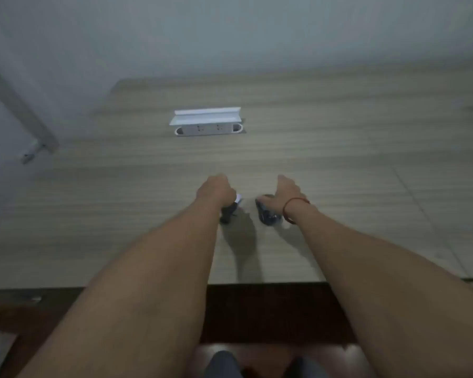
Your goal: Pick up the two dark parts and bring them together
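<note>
Two small dark objects lie near the middle of the wooden bench (339, 148), just beside each other but apart; the picture is too blurred to name them more closely. The left dark object (228, 212) sits under the left hand (216, 190), whose fingers curl down round its far end, where something pale shows. The right dark object (266, 212) lies under the right hand (287, 190); its fingers reach forward and down over the far end, though whether they grip or only touch cannot be told. Both look small and light, probably stiff, and easy to lift by the ends with one hand each. A red cord (295, 204) circles the right wrist. Well beyond, an open white socket box (208, 122) is set into the bench.
</note>
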`<state>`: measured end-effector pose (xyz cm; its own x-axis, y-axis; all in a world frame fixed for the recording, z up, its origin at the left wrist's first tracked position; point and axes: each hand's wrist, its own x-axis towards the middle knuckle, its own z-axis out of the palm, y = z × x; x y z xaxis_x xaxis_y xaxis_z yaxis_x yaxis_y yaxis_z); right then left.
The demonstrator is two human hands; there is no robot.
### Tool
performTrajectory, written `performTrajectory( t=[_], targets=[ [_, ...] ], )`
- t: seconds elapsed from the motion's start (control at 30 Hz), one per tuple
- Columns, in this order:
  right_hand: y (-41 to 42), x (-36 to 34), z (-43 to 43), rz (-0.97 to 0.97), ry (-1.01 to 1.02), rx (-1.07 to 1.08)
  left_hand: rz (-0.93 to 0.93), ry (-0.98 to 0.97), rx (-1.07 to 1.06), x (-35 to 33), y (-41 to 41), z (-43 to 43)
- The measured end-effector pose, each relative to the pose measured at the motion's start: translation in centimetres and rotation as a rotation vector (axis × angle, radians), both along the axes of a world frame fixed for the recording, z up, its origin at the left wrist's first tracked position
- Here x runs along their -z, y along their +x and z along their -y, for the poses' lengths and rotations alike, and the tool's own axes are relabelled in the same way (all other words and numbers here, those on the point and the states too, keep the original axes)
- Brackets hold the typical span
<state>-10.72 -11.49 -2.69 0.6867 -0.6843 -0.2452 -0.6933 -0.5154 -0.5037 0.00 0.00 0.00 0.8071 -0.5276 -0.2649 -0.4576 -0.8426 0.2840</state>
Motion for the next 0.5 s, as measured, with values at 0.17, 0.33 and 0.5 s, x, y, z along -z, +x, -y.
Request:
performTrajectory(
  t=[0.17, 0.33, 0.5],
  targets=[
    [-1.3, 6.0, -0.9, -0.013, 0.064, 0.075, -0.002, -0.053, -0.118, 6.2, -0.7, -0.1],
    [-0.3, 10.3, -1.1, 0.154, -0.164, 0.135, 0.152, -0.139, -0.203, 10.8, -0.1, -0.4],
    [-0.4, 13.2, -1.3, 0.378, -0.245, 0.178, 0.389, -0.353, -0.237, 15.0, -1.3, -1.4]
  ],
)
